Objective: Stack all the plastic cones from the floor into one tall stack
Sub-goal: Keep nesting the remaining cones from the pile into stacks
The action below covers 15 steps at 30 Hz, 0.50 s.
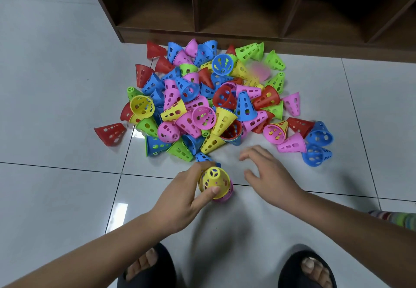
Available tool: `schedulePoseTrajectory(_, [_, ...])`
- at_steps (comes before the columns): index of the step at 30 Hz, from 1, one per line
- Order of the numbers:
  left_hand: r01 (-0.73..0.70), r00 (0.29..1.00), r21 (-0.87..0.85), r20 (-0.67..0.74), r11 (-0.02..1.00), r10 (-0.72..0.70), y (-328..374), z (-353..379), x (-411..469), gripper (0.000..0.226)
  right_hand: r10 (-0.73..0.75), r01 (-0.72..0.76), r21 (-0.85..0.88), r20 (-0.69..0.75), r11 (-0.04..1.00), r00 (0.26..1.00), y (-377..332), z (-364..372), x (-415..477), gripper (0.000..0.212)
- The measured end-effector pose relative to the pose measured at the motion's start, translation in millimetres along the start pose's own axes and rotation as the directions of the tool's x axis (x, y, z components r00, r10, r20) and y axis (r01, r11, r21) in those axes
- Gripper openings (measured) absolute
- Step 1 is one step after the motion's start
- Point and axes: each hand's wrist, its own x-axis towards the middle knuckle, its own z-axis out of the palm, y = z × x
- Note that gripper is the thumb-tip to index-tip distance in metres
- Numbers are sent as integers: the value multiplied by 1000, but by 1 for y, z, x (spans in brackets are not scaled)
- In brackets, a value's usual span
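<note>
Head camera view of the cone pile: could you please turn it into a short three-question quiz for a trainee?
1. True or false: the right hand holds a cone.
2. Which colour is the top cone of the small stack that the left hand grips? A red, B yellow, C green.
3. Fill in: the lone cone lying on the floor left of the pile is ____.
Key: 1 false, its fingers are spread and hold nothing; 2 B; 3 red.
</note>
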Motion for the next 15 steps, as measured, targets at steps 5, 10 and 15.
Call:
schedulePoseTrajectory(5, [-71,994,118,88,990,61,-4,1,0,55,-122,127,-311,35,942,992,12,-15,35,49])
schedulePoseTrajectory(10, [-16,999,138,31,990,11,-19,-6,2,56,-129,179,-433,142,883,981,20,-21,57,55])
schedulePoseTrajectory(15, [-23,1000,215,-15,976,27,-39,-11,15,50,-154,205,-443,149,873,977,27,-20,55,41])
